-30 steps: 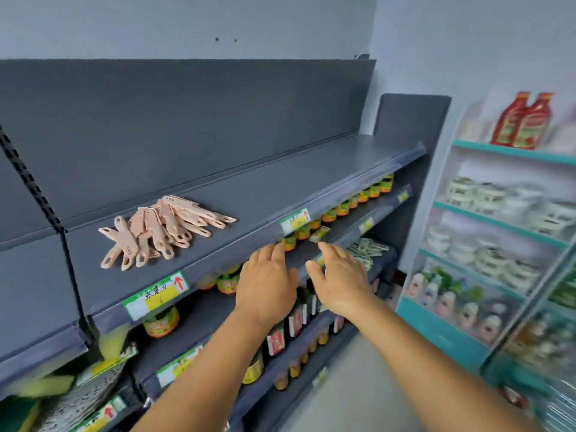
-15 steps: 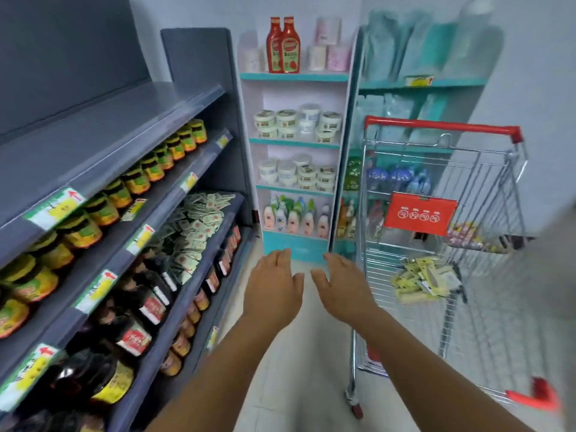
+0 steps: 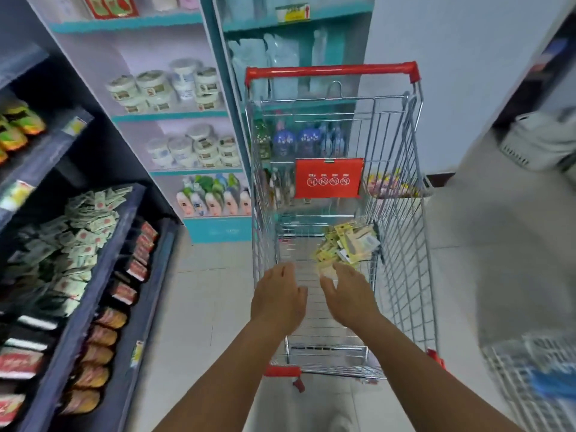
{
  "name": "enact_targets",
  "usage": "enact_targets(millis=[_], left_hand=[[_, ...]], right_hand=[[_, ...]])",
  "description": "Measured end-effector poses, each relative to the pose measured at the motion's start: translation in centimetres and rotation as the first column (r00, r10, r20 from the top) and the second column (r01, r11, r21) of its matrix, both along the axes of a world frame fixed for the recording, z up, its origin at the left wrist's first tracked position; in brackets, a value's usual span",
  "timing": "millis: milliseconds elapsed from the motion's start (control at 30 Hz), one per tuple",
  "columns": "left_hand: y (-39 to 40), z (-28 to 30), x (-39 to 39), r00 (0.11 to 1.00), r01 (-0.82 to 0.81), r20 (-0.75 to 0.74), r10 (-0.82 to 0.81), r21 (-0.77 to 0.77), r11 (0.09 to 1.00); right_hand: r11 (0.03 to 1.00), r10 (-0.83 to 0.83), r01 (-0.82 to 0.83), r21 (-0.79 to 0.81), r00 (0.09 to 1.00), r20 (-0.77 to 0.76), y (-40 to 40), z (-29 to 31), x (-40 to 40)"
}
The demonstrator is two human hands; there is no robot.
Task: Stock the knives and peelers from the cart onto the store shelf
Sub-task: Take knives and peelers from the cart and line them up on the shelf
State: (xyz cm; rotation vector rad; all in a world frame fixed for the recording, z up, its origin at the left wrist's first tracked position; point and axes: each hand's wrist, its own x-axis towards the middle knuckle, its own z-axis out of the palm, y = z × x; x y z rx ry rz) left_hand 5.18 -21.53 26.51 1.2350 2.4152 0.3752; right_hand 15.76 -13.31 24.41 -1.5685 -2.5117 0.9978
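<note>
Both hands reach into the silver wire shopping cart with red handle (image 3: pixel 330 71) at frame centre: the left hand (image 3: pixel 279 299) and right hand (image 3: pixel 349 296) are each spread and empty, fingers relaxed, just short of the loose heap of yellow-green carded knife and peeler packs (image 3: pixel 347 243) lying at the cart's far right corner. The heap is one pile, too blurred to count its packs. A hasty scoop could spill slippery cards through the wire floor, I judge.
</note>
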Motion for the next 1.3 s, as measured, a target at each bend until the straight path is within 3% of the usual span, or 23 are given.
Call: enact_targets(millis=[367,700,900,1133,1300], left_hand=[[12.1,-5.4,-2.6,0.984,0.177,0.051,-0.172,-0.115,0.978],[24.0,-13.5,-9.4,0.912,0.409,0.093,-0.398,-0.192,0.892],[29.2,-19.1,-10.8,0.868,0.493,0.053,-0.493,-0.200,0.847],[34.1,-26.7,-11.4,0.838,0.537,0.036,-0.544,-0.233,0.811],[36.7,-31.1,-11.2,0.813,0.575,0.017,-0.582,-0.177,0.799]], right_hand=[[0.963,-0.243,0.242,-0.114,0.970,0.006,9.3,-6.1,0.6],[0.837,-0.523,0.529,-0.141,0.848,0.078,16.4,-12.4,-4.1],[0.805,-0.568,0.577,-0.142,0.817,0.099,20.4,-17.5,-5.6],[0.858,-0.487,0.499,-0.120,0.865,0.118,25.4,-25.7,-7.1],[0.876,-0.440,0.468,-0.116,0.875,0.203,27.5,-30.4,-7.5]])
